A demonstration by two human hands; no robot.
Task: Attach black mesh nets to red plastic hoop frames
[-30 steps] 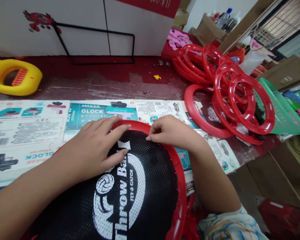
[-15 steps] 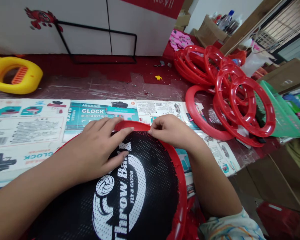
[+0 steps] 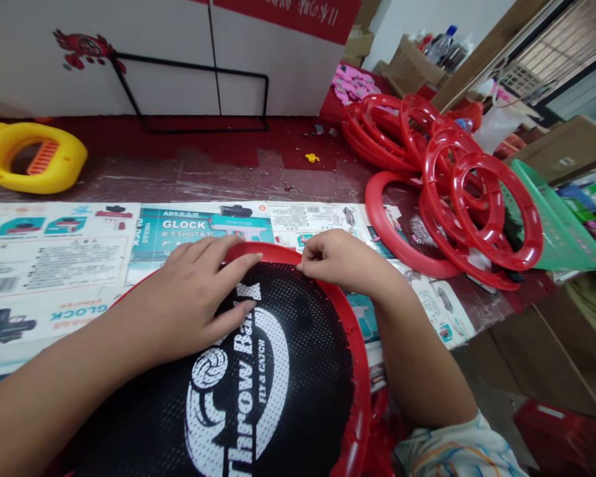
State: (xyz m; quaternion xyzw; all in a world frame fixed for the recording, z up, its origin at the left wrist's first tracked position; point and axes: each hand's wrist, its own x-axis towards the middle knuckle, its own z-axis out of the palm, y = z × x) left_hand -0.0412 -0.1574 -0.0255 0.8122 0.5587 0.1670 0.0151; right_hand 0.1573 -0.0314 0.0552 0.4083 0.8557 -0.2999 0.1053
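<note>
A round black mesh [image 3: 314, 344] printed with white "Throw Ball" lettering lies inside a red plastic ring [image 3: 361, 377] in front of me. My left hand [image 3: 196, 288] rests flat across the upper left of the mesh and rim, fingers spread. At the far rim my right hand [image 3: 335, 260] is closed, thumb and index finger pinching the mesh edge where it meets the ring. Exactly how much lies between those fingertips is hidden.
Red rings [image 3: 496, 212] are heaped at the right beside a green basket [image 3: 551, 218]. A yellow ring-shaped piece [image 3: 54, 169] lies far left. Behind stand a black wire frame [image 3: 198, 66] and a white carton [image 3: 153, 26]. Printed card sheets [image 3: 79, 258] cover the table's near part.
My right fingertips have shifted very slightly right along the rim. My left hand stays in place, and the whole view has tilted a little.
</note>
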